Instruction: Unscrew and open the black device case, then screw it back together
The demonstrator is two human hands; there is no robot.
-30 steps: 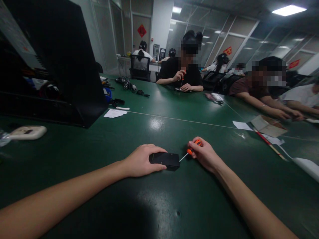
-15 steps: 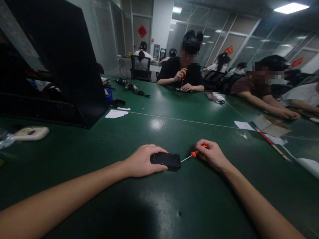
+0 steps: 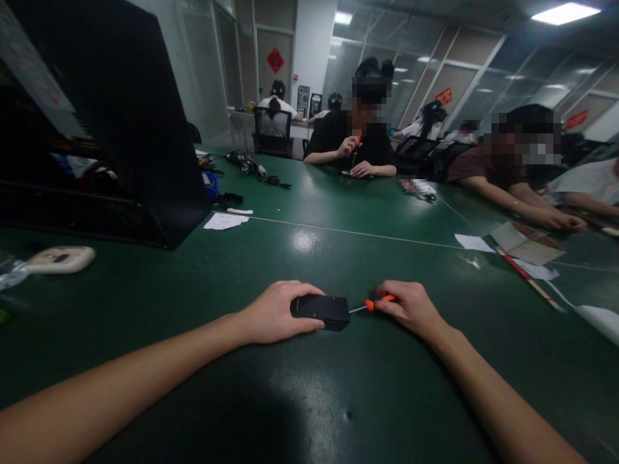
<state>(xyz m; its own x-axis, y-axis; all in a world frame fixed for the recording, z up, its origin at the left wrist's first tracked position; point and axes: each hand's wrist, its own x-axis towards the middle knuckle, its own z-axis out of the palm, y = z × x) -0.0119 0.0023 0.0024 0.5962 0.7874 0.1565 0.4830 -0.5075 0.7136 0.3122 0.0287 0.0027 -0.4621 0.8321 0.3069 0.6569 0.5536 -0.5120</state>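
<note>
My left hand (image 3: 278,314) is closed around the left end of a small black box (image 3: 333,310), with the thumb on its near side and the fingers on its far side. The box lies on the green table (image 3: 271,258). To its right, my right hand (image 3: 411,306) grips the orange handle of a screwdriver (image 3: 370,305). The metal shaft points left and its tip meets the right end of the box. What the tip touches there is too small to make out.
A large open black case (image 3: 178,161) stands at the left, near a white oval device (image 3: 62,259). Paper scraps (image 3: 226,221), an opened carton (image 3: 525,245) and a red stick (image 3: 522,274) lie about. Across the table a person (image 3: 326,138) holds an orange screwdriver; another person sits at right.
My right hand has shifted slightly down, and the screwdriver lies flatter, with less of its shaft showing outside the box. The left hand and box have barely moved.
</note>
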